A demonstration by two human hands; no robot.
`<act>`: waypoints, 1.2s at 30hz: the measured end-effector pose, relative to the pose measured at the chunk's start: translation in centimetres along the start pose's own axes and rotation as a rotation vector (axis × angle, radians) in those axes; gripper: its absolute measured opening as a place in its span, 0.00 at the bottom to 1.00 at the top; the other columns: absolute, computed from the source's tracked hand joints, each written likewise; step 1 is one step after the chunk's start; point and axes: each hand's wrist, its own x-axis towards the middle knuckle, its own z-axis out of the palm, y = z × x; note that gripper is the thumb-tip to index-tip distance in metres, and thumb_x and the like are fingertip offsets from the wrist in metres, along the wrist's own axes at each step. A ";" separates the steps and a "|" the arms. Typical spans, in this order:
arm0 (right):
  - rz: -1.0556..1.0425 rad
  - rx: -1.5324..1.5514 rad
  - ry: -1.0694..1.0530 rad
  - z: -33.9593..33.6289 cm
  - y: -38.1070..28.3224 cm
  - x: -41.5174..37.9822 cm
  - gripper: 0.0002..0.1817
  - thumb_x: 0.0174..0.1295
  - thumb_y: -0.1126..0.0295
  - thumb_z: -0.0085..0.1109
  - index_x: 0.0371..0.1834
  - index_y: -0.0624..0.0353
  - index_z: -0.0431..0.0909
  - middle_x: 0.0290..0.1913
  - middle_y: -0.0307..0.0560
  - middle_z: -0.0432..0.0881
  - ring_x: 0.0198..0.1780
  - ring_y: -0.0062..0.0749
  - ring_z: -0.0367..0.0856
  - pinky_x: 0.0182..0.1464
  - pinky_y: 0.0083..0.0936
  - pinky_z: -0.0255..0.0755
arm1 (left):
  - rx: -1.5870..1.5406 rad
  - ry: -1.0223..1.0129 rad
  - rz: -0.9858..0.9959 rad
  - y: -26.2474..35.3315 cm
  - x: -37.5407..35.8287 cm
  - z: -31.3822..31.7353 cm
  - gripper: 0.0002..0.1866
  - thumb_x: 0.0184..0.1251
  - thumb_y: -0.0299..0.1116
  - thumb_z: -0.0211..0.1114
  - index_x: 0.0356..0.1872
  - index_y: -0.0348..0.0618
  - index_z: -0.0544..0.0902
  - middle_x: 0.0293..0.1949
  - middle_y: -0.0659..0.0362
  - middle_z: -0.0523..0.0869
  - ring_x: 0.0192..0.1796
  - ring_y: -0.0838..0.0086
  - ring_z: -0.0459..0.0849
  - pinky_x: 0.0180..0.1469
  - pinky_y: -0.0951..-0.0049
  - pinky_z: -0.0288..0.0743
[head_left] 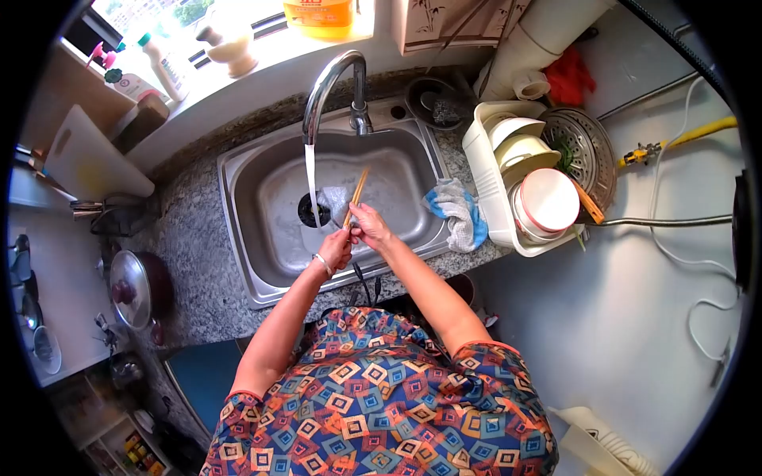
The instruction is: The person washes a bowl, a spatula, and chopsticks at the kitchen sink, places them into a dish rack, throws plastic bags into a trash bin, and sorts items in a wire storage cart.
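Both hands grip a bunch of wooden chopsticks (359,186) over the steel sink (270,246). My left hand (334,248) is closed around their lower end, and a white bracelet circles its wrist. Just above it, my right hand (370,225) pinches the sticks farther up. Their tips point away from me, toward the back of the basin. Water runs from the curved faucet (333,71) and falls left of the chopsticks, near the dark drain (311,210). A whitish, see-through clump (335,198) lies beside the drain.
Right of the sink, a blue-and-white cloth (458,213) hangs near the edge. Beyond it, a cream dish rack (486,182) holds bowls, and a steamer plate (595,147) leans there. A lidded pot (135,289) and cutting board (91,163) stand left; bottles (163,67) line the sill.
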 end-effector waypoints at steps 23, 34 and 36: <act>0.129 -0.056 -0.135 2.7 0.7 0.3 0.11 0.61 0.62 0.44 0.35 0.58 0.68 0.29 0.42 0.75 0.25 0.20 0.73 0.24 0.15 0.70 | 0.185 0.170 0.224 -2.4 -1.9 -5.1 0.13 0.65 0.43 0.46 0.33 0.46 0.73 0.11 0.66 0.68 0.07 0.84 0.56 0.08 0.82 0.47; -0.192 -0.102 0.516 -3.6 -1.5 6.2 0.12 0.59 0.64 0.48 0.36 0.63 0.66 0.17 0.37 0.65 0.14 0.19 0.63 0.11 0.15 0.63 | 0.124 0.111 0.081 -3.1 -7.4 -4.3 0.11 0.66 0.42 0.45 0.31 0.47 0.69 0.09 0.70 0.56 0.08 0.85 0.51 0.09 0.82 0.42; -0.110 -0.362 0.532 -5.5 -2.9 6.1 0.18 0.60 0.58 0.46 0.40 0.64 0.68 0.24 0.43 0.75 0.20 0.25 0.74 0.16 0.21 0.71 | 0.052 0.100 0.105 -3.5 -8.1 -5.3 0.12 0.66 0.43 0.45 0.31 0.47 0.69 0.09 0.70 0.56 0.09 0.86 0.49 0.09 0.83 0.41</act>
